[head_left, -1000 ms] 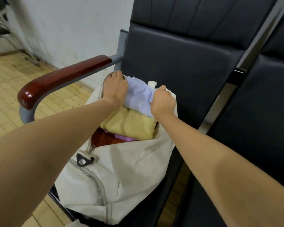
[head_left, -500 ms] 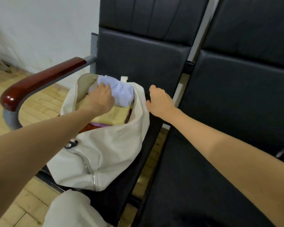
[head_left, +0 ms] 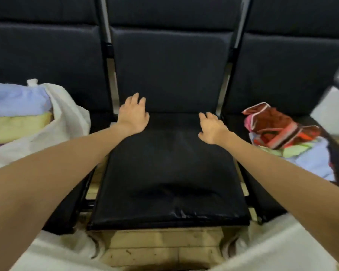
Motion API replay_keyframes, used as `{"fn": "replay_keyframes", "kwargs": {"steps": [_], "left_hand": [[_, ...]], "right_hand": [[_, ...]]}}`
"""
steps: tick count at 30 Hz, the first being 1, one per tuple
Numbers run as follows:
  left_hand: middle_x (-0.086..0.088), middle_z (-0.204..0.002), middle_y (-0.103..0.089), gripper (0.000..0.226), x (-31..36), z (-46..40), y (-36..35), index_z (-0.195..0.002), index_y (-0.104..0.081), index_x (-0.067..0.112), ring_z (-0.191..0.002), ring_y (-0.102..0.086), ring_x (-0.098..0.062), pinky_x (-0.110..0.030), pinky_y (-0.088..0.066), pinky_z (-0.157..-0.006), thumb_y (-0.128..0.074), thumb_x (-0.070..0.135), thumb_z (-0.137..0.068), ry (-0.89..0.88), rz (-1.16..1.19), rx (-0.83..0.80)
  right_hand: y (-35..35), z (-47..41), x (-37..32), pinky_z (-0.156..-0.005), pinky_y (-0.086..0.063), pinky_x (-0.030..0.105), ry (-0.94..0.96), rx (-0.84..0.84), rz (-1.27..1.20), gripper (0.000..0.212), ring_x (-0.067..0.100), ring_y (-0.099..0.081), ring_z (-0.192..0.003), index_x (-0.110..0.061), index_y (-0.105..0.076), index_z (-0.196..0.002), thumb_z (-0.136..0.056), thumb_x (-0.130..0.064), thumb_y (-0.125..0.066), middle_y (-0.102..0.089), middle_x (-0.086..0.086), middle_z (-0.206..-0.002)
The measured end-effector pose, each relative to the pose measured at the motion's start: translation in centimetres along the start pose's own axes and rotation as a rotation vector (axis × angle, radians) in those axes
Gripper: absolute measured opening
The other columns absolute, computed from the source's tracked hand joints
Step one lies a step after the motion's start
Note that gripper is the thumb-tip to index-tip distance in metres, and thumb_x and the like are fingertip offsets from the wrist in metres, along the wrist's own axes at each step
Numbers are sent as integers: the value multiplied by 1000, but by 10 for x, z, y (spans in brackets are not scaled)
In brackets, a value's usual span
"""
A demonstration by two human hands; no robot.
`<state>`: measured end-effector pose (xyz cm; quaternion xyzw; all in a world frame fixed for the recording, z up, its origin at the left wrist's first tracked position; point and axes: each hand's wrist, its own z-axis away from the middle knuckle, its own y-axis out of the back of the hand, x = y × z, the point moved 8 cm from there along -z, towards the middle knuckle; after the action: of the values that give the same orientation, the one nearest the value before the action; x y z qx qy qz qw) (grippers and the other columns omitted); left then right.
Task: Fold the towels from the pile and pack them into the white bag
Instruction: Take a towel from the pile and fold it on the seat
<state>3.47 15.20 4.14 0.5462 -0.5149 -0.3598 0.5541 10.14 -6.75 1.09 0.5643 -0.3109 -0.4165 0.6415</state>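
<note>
Both hands, left hand (head_left: pixel 133 116) and right hand (head_left: pixel 212 128), were empty, fingers spread, over middle seat (head_left: pixel 170 173). Advised: lift only the top towel from pile (head_left: pixel 282 132) at right.

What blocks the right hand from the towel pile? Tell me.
Nothing visible. The right hand is open over the middle seat; the towel pile lies on the next seat to its right, with only bare cushion between.

White bag (head_left: pixel 67 114) holds folded towels (head_left: pixel 18 110); crumpled pile (head_left: pixel 282 132) lies far right.
</note>
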Motion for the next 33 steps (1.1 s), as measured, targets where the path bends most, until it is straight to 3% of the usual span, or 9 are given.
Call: {"fn": "replay_keyframes", "kwargs": {"steps": [5,13,17,21,24,26,28,30,33], "left_hand": [[-16,-157,-14,56,140,-18,-44,-147,-27,7,-142,-18,-34,-47,-31,-111,-45,27,-98,-178,8,-114],[-10,-159,-11,59,315,-30,-126,-148,-31,12,-145,-11,-30,-45,-25,-114,-50,31,-96,-460,4,-377],[-11,-148,-34,55,378,-48,-167,-140,-43,14,-138,-27,-33,-44,-31,-111,-56,36,-91,-495,92,-520],[-6,-122,-60,39,424,-62,-188,-125,-56,12,-113,-56,-23,-34,-47,-95,-63,28,-90,-389,452,-564],[-3,-113,-60,39,447,-64,-194,-127,-53,9,-101,-56,-14,-23,-47,-81,-61,23,-92,-192,802,-556],[0,-105,-54,44,453,-63,-199,-129,-51,8,-97,-54,-14,-24,-47,-82,-65,24,-90,-46,922,-552],[-2,-102,-57,39,453,-64,-205,-124,-55,7,-96,-59,-19,-30,-51,-84,-66,23,-89,63,990,-543],[-11,-98,-67,17,451,-64,-202,-104,-64,5,-91,-65,-26,-34,-56,-80,-62,18,-92,142,1125,-544],[-6,-78,-66,12,443,-66,-171,-90,-65,7,-66,-63,-15,-18,-53,-56,-56,13,-95,156,1261,-490]], "right_hand": [[-31,54,160,-108,-32,43,-285,7,-167,84,41,-32,-133,1,-10,-147,-86,-21,-63,-30,25,-144],[-63,108,319,-106,-33,50,-480,182,-372,83,43,-33,-132,-7,-8,-151,-87,-14,-61,-21,20,-152],[-65,102,349,-111,-31,47,-468,310,-450,78,37,-30,-137,-9,-14,-151,-88,-14,-59,-21,15,-155],[-70,95,358,-114,-27,37,-447,437,-521,74,29,-30,-139,-6,-16,-150,-89,-12,-59,-26,13,-153],[-81,95,360,-108,-27,27,-438,479,-618,69,25,-35,-135,-7,-18,-149,-93,-20,-56,-33,12,-150],[-84,96,363,-104,-31,26,-441,504,-685,66,24,-42,-130,-6,-21,-149,-94,-21,-55,-40,13,-145],[-82,98,365,-90,-36,19,-466,531,-747,62,21,-50,-115,-5,-25,-146,-92,-13,-55,-50,8,-131],[-76,101,367,-74,-34,13,-513,589,-843,55,17,-54,-97,-6,-33,-141,-90,-3,-51,-53,3,-110],[-65,113,371,-61,-38,11,-636,729,-961,40,20,-58,-86,-5,-42,-129,-90,-3,-48,-56,8,-95]]}}
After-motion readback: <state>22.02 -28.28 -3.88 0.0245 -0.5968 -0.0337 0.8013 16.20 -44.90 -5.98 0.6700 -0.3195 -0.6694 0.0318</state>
